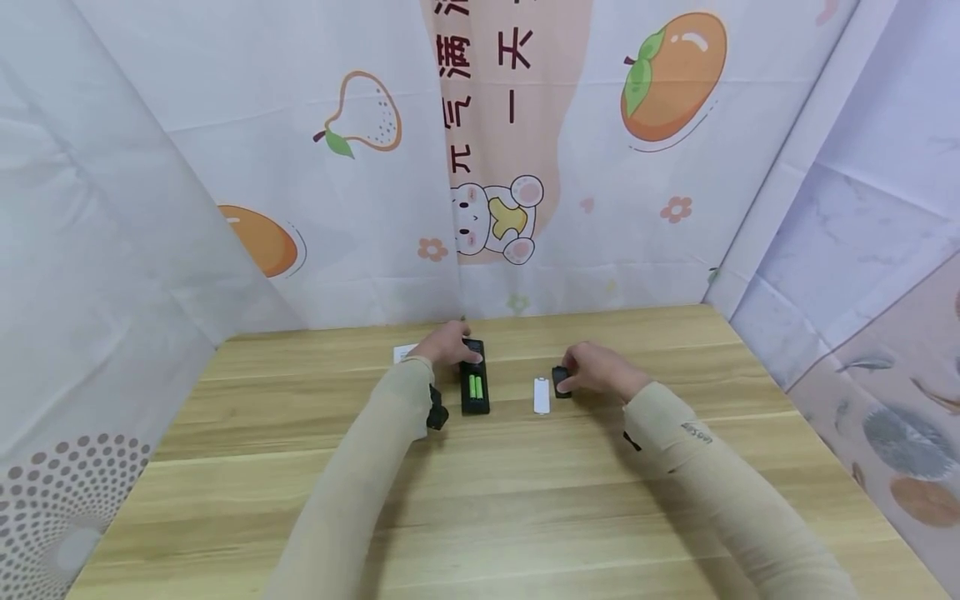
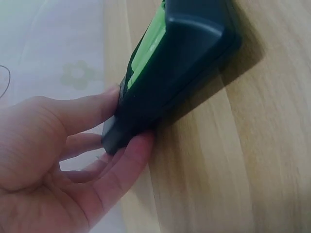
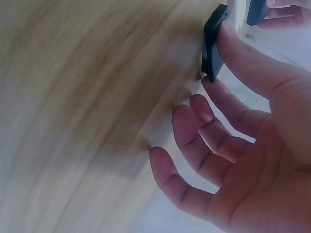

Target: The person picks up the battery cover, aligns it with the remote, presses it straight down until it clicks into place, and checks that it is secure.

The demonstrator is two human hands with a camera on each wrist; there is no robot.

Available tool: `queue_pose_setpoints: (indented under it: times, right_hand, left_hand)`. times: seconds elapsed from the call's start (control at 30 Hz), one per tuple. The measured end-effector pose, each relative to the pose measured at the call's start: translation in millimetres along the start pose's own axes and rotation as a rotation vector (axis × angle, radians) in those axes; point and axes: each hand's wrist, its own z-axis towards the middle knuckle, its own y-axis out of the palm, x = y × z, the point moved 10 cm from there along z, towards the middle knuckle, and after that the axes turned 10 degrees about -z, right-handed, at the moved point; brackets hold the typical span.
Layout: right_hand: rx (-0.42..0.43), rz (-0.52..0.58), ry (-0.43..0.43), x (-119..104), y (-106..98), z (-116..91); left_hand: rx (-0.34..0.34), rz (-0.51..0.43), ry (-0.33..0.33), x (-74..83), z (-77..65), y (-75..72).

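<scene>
A black remote control point(image 1: 475, 407) lies back side up on the table, its battery compartment uncovered. Two green batteries point(image 1: 476, 387) sit side by side in that compartment. My left hand point(image 1: 444, 343) grips the remote's far end; in the left wrist view the thumb lies on the compartment side and fingers curl beneath. To the right, my right hand point(image 1: 597, 368) pinches a small black battery cover point(image 1: 559, 376) between thumb and index finger, close to the tabletop. In the right wrist view the other fingers point(image 3: 183, 119) are loosely bent beside the cover point(image 3: 212, 41).
A small white cover-like piece point(image 1: 542, 396) lies between the remote and the black cover. Something flat and white point(image 1: 402, 353) lies partly hidden behind my left hand. The wooden table point(image 1: 510, 500) ends at a printed curtain point(image 1: 360, 208) at the back.
</scene>
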Motion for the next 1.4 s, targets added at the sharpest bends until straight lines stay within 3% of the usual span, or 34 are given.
queue_pose_setpoints:
  times: [0.5,0.73,0.97,1.4]
  right_hand:
    - [0.093,0.042,-0.024,0.1,-5.0,-2.5]
    - [0.110,0.142,-0.045,-1.3,-3.2,-5.1]
    - [0.113,0.130,-0.057,-4.7,-0.2,-5.2]
    - [0.134,0.132,-0.060,-3.8,-2.4,-10.5]
  left_hand:
    - [0.022,-0.008,-0.069,-2.5,-2.0,-5.2]
    - [0.045,-0.104,-0.142,-7.8,-0.6,-5.5]
    - [0.001,-0.192,-0.162,-10.3,-3.8,0.1]
    - [0.039,-0.175,-0.185,-9.5,-2.8,2.5]
